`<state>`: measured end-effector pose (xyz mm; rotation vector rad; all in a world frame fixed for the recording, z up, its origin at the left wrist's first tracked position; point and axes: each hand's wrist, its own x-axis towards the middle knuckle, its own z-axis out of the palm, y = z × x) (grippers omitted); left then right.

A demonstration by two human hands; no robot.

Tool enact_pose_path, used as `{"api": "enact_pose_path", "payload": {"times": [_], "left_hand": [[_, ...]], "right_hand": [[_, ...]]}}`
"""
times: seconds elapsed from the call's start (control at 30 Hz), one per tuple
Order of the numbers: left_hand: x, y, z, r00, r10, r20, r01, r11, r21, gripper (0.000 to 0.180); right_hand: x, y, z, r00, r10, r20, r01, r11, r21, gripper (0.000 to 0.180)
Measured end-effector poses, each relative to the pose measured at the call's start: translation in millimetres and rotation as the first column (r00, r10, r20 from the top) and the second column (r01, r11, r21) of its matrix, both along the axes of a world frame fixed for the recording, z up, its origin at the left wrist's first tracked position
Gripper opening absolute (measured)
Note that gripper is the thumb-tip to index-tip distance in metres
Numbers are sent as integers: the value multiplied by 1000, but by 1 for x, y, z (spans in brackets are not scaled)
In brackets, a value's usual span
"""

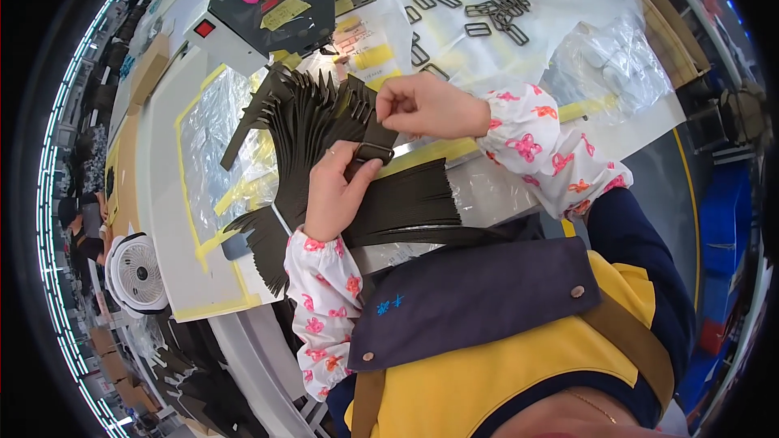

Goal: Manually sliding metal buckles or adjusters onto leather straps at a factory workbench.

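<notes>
Left hand [334, 195] pinching a buckle [376, 151] between thumb and fingers, over the bundled dark straps [299, 134] on the table [166, 211]. The right hand [434, 105] is just beside it, fingers curled narrowly, their contents indeterminable; loose buckles [507, 5] lie on a white sheet [491, 58] beyond.

The dark straps [406, 203] at the centre look like woven cloth, matt throughout. Buckles [509, 4] toward the upper right look metallic, smooth with a dull sheen. Clear plastic film [604, 61] below them (crinkled, quite glossy) catches the light. The oversleeves [542, 142] are thin cloth; the fan housing [154, 298] at left is smooth plastic.
</notes>
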<state>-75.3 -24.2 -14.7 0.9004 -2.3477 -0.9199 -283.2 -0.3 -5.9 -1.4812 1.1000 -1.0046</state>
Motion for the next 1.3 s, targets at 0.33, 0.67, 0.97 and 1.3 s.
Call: {"api": "enact_pose_path", "payload": {"times": [0.33, 0.67, 0.97, 1.3], "left_hand": [[-17, -39, -18, 915, 368, 166, -204, 776, -596, 17], [-27, 7, -3, 945, -269, 184, 283, 957, -55, 20], [-30, -2, 1, 978, -202, 59, 200, 979, 37, 15], [-14, 0, 9, 971, 55, -232, -33, 995, 96, 16]], "right_hand": [[-94, 6, -26, 665, -316, -677, 90, 933, -348, 17], [-67, 11, -36, 433, -306, -848, -103, 918, -383, 14], [-82, 17, -2, 987, -159, -29, 161, 979, 128, 21], [-33, 21, -6, 997, -49, -59, 20, 908, -419, 14]]}}
